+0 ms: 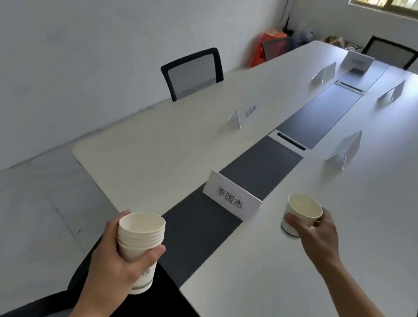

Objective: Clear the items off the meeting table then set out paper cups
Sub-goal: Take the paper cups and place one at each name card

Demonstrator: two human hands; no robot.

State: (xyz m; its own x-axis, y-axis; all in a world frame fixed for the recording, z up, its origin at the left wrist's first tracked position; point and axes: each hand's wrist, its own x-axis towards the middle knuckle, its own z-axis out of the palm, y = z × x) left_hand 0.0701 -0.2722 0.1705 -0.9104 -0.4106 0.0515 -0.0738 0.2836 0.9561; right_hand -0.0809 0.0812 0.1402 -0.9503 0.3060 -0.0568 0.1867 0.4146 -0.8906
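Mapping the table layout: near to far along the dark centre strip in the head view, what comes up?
Nearest name card → near cable hatch → far cable hatch → far name card → end chair.

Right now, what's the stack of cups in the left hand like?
The stack of cream-white paper cups is several cups nested together, rolled rims layered near the top. The top cup looks empty. A grey band and dark print mark the bottom cup. It is held nearly upright in the air by the near end of the long white meeting table. Only the left hand touches it, gripping its lower half.
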